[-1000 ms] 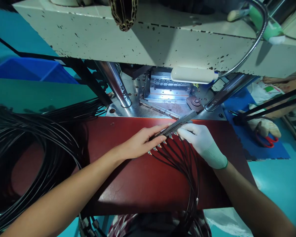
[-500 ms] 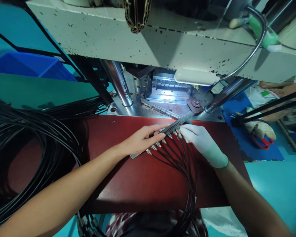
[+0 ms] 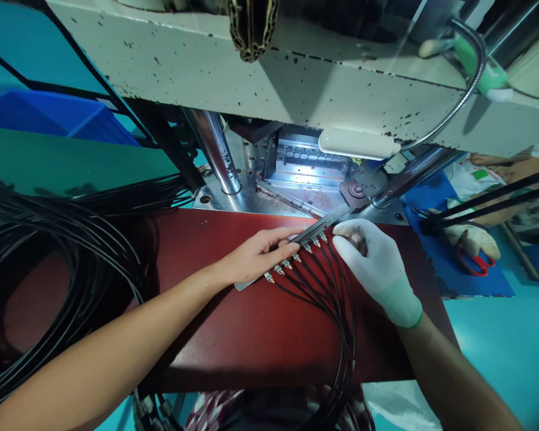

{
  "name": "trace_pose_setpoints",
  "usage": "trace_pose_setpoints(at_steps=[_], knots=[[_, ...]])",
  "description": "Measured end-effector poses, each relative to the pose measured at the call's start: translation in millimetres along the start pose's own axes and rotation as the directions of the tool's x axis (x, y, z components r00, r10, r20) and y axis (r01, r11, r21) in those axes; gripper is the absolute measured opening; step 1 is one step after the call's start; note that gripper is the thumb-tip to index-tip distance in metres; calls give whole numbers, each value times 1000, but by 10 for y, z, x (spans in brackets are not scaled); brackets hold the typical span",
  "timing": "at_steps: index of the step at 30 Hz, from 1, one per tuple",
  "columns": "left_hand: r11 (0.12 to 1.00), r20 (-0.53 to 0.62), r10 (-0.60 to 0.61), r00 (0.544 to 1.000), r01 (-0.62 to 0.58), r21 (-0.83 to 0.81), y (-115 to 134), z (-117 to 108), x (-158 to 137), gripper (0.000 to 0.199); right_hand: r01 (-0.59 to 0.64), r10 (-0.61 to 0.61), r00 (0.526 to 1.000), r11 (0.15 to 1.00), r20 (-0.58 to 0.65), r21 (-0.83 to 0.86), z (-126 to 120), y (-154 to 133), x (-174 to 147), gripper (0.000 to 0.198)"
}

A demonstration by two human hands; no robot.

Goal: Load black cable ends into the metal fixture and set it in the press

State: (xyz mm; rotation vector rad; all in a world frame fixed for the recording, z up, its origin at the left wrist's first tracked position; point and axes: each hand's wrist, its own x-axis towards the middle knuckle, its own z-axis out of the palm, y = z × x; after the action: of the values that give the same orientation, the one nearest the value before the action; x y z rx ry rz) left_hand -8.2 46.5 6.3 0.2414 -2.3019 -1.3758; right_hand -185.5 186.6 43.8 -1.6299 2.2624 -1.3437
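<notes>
My bare left hand (image 3: 263,254) is closed around a slim metal bar (image 3: 326,222), its thumb on top. The bar slants from the red board up to a bolted pivot block (image 3: 354,193). Small metal cable connectors (image 3: 279,269) sit in a row along the bar's near edge, several of them. Black cables (image 3: 341,335) run from them down toward my lap. My right hand (image 3: 372,257), in a white glove, is just right of the bar's upper end. Its thumb and forefinger stand slightly apart, with nothing visible between them; its other fingers are curled.
Behind the bar is a press with a lit metal die (image 3: 308,161) between steel posts (image 3: 220,155). A white lamp (image 3: 358,143) hangs before it. Coiled black cables (image 3: 63,299) lie at left. Red-handled scissors (image 3: 476,260) rest on a blue surface at right.
My right hand has come away from the connectors at the bar's upper end, moving slightly right and toward me, its fingers parting. My left hand stays on the bar.
</notes>
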Motion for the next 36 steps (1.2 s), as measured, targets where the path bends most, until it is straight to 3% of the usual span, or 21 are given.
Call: trace_pose_setpoints(at_steps=[3,7,16,23,36], knots=[[999,-6,-42,999,41,-26,10,6,-3,52,-36,42,992,998,118,-51,25,10,24,15],[998,-7,-54,999,53,-32,21,0,-1,53,-88,74,957,995,281,36,81,56,96,22],[992,49,81,995,-86,92,42,-39,3,49,-118,53,959,968,278,223,150,100,81,19],[998,22,-57,998,56,25,31,-26,-3,52,-109,10,887,976,462,189,-21,109,181,23],[993,52,-111,992,113,-42,71,-68,25,49,-158,32,884,959,466,235,-32,119,197,20]])
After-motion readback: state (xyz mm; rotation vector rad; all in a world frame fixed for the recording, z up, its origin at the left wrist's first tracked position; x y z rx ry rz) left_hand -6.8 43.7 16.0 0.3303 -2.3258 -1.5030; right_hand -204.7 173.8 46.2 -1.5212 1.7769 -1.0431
